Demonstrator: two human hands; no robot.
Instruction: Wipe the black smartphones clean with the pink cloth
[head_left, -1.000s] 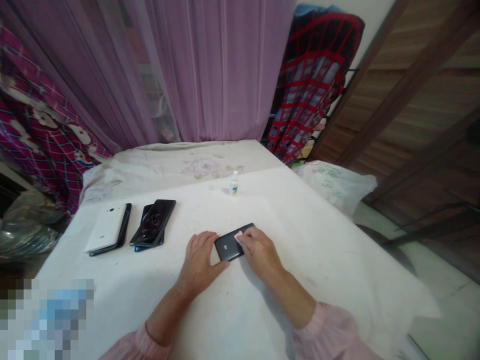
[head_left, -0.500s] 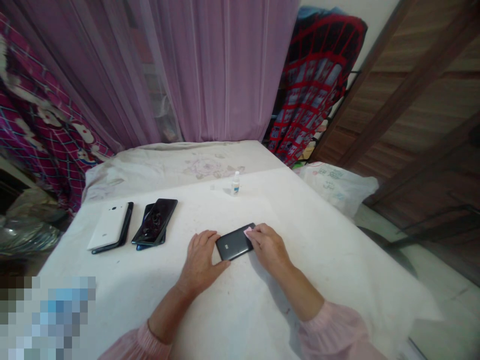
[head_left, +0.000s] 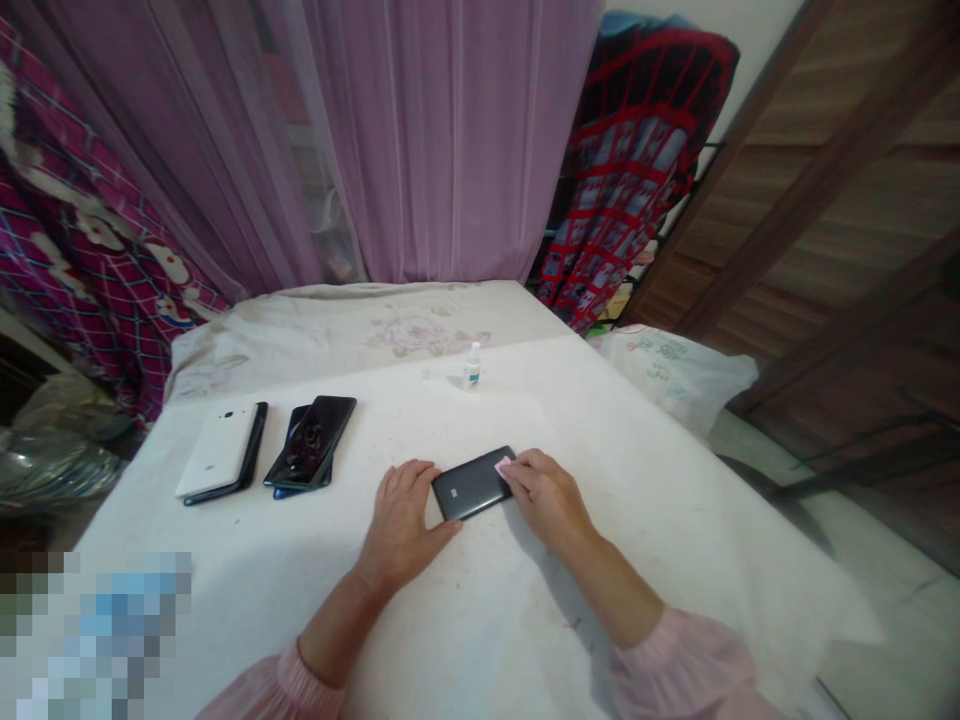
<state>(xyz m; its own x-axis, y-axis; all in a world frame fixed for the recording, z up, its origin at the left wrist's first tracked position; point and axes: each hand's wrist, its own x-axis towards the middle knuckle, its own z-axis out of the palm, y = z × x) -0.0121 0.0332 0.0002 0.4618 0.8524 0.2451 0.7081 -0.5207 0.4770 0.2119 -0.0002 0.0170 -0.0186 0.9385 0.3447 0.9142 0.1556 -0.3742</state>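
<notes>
"Item one?"
"Black smartphone [head_left: 471, 486], back face up, pale MI-like logo. Lies flat on the white tablecloth [head_left: 420, 620], between the fingers of the left hand [head_left: 400, 518] and right hand [head_left: 553, 500]."
"Condition of the fingers?"
"Left: spread, fingertips at the phone's far left corner, thumb at its near edge; whether they squeeze cannot be told. Right: thumb and forefinger pinching a pink wipe [head_left: 502, 466] against the phone's right end."
"Handling?"
"Judged light, stiff, smooth enough to slide on cloth; glass underneath would be the fragile part. Best held by the long edges, clear of the wiped face. Wipe: soft, weightless, apt to crumple."
"Further stock?"
"Beyond both sets of fingertips: small white dropper-type bottle [head_left: 472, 372], upright, blue on its label. Well left of the left fingers: glossy black smartphone [head_left: 315, 440] laid askew on a blue-edged phone [head_left: 289, 492]; farther left, white smartphone [head_left: 221, 450] over a dark phone [head_left: 225, 495]."
"Obscured?"
"The black phone's underside, and its right end beneath the right fingers. Most of the wipe, inside the pinch. Both lower phones, mostly covered. Bottle lettering, too small. A tiny clear piece [head_left: 426, 374] left of the bottle, unidentified. Lower left corner, pixelated."
</notes>
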